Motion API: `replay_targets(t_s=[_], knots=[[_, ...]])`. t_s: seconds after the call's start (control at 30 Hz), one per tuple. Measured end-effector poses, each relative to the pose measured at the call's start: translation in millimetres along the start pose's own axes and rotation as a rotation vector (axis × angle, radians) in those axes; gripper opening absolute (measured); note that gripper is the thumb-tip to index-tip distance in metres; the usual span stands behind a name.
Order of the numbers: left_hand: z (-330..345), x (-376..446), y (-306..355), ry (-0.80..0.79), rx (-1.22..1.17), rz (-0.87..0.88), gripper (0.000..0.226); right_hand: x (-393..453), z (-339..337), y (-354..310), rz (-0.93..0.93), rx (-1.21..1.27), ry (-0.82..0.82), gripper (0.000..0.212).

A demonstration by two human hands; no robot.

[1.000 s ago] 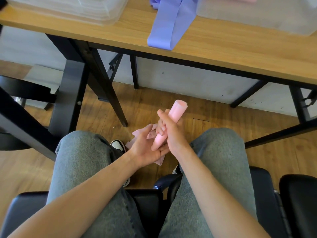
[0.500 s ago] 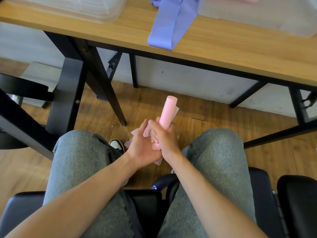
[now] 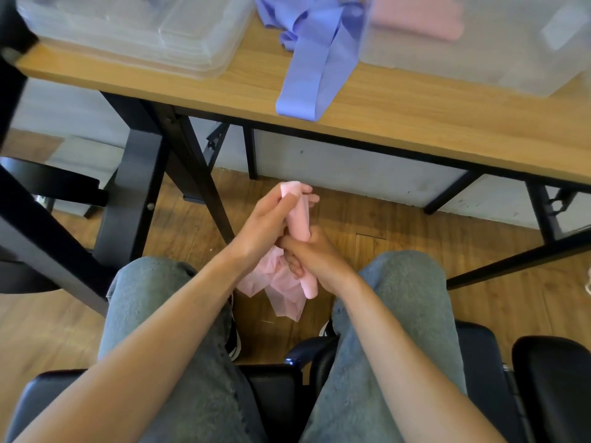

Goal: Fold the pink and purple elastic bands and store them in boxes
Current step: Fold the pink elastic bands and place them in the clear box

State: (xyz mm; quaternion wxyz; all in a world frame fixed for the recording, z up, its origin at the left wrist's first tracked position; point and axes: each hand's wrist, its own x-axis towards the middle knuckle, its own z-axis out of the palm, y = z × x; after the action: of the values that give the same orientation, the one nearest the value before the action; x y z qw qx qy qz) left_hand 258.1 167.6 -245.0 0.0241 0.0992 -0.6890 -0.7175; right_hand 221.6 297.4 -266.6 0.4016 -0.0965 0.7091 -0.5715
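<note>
Since half a second ago the left hand has slid up to the far end of the pink band, while the right hand has dropped toward the near end; before, both were bunched together low on the roll. Left fingers now curl round the top of the rolled part, and the right fingers curl round its lower stretch, with the roll's near tip poking out below the right palm. Unrolled pink material hangs loose beneath the hands, between the knees in grey jeans. Beyond, the purple band lies on the wooden table, one loop reaching the front edge. Just beside it on the right stands a clear box with pink bands inside; stacked clear lids sit at the left.
</note>
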Motion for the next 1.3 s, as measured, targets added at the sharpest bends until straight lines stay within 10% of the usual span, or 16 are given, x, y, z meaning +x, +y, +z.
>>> replay_targets(t_s=[0.67, 1.0, 1.3], knots=[[-20, 52, 193, 0.205, 0.237, 0.441, 0.013, -68, -92, -195, -0.422, -0.195, 0.226, 0.015], [-26, 92, 279, -0.101, 0.492, 0.409, 0.017, -70, -176, -291, -0.554, 0.043, 0.434, 0.027], [-3, 201, 336, -0.179, 0.942, 0.490, 0.020, -31, -253, -349, -0.501, -0.274, 0.407, 0.024]])
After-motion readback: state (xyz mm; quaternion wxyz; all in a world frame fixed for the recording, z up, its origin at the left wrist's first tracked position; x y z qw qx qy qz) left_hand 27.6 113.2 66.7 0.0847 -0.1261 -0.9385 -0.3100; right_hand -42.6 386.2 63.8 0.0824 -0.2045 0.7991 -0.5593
